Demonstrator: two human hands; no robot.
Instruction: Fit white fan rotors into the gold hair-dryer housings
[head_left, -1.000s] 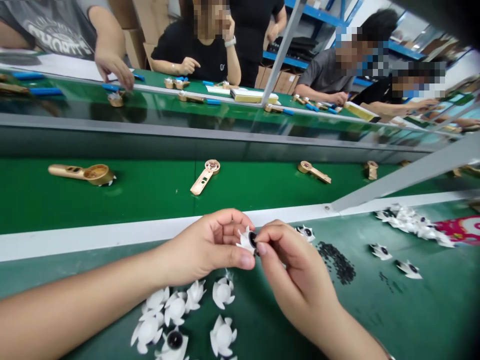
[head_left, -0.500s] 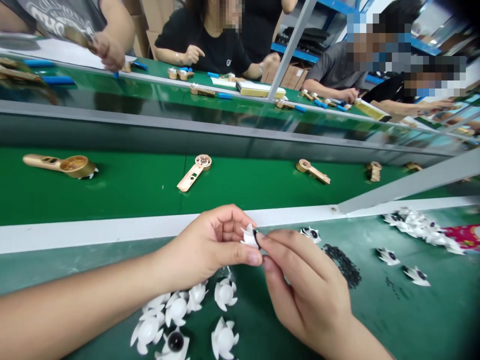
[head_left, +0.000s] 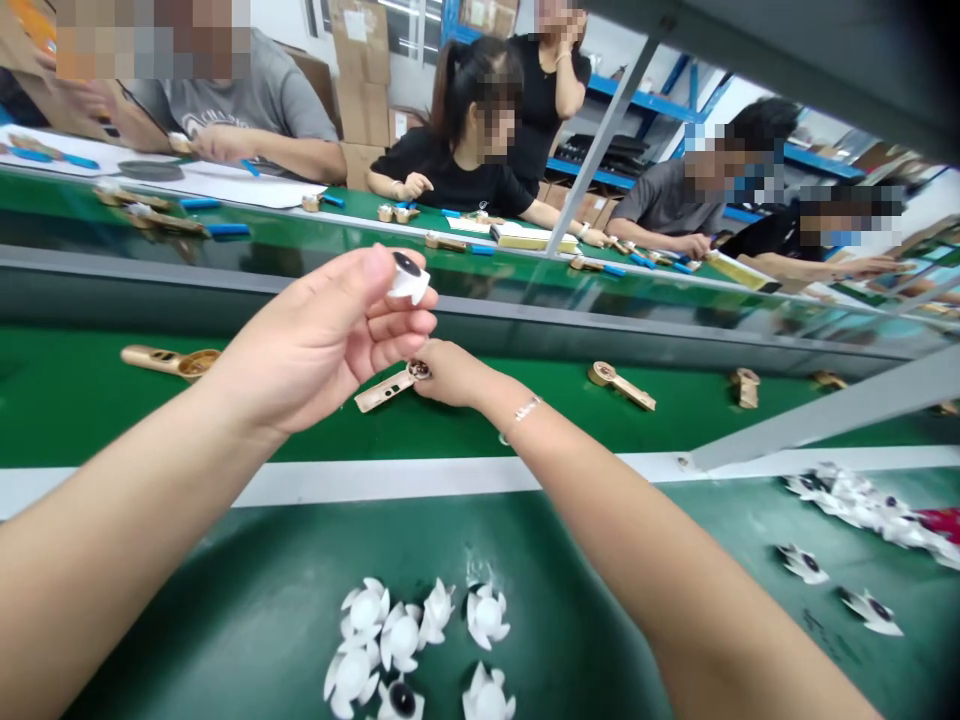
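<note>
Evidently at pickup: L hand (head_left: 326, 330) pinches fan (head_left: 409, 285), upper ctr.; R hand (head_left: 454, 378) at gold handle (head_left: 380, 395), mid-frame, grip unclear; next prob. needs firm hold, then lift.

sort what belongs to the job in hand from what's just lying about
Likely part of the job:
white bladed piece, in the left hand
gold handled part, at the right hand
loose white bladed pieces on the near bench

Seemingly just lying about:
cardboard boxes behind
red item at the right edge
</note>
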